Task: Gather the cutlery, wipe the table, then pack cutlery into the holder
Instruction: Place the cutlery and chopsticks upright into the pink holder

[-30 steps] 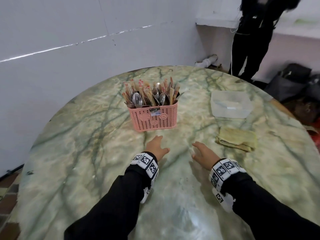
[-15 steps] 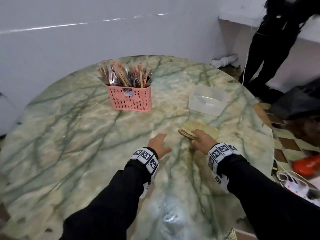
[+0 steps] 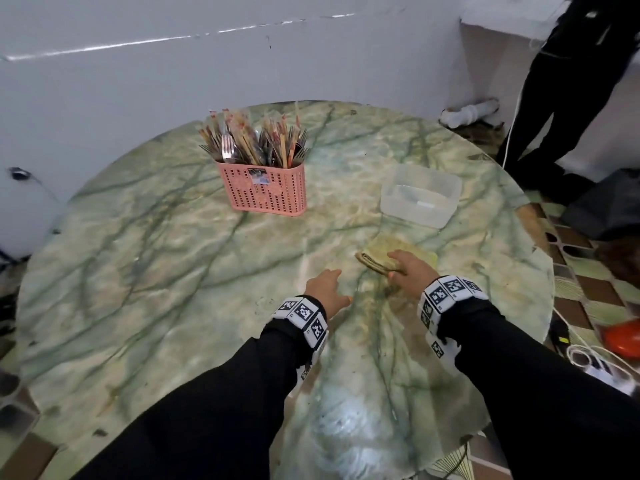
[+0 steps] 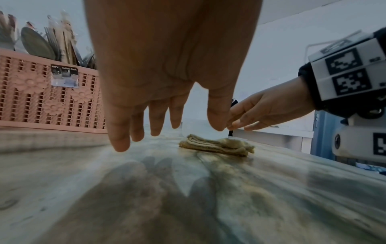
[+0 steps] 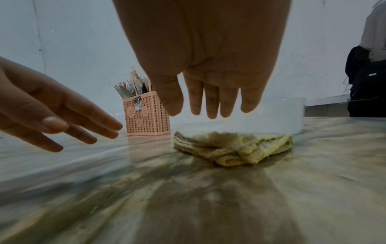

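A pink perforated holder (image 3: 265, 190) (image 4: 48, 97) (image 5: 146, 115) full of forks, spoons and wrapped chopsticks (image 3: 254, 142) stands on the far part of the round green marble table (image 3: 156, 271). A folded yellow cloth (image 3: 381, 252) (image 4: 217, 145) (image 5: 231, 148) lies to the right of centre. My right hand (image 3: 410, 268) (image 5: 206, 105) hovers open just above the cloth's near edge, fingers straight and apart from it. My left hand (image 3: 325, 289) (image 4: 150, 128) hangs open over bare table left of the cloth, holding nothing.
A clear plastic tub (image 3: 420, 194) sits just behind the cloth. Another person in black (image 3: 568, 81) stands beyond the table's far right edge. A white wall (image 3: 138, 81) runs behind the table. Cables and an orange object (image 3: 623, 337) lie on the tiled floor at right.
My right hand moved right and forward from bare table to just over the cloth. The view swung to the right, so the holder now sits further left. My left hand stayed open nearby.
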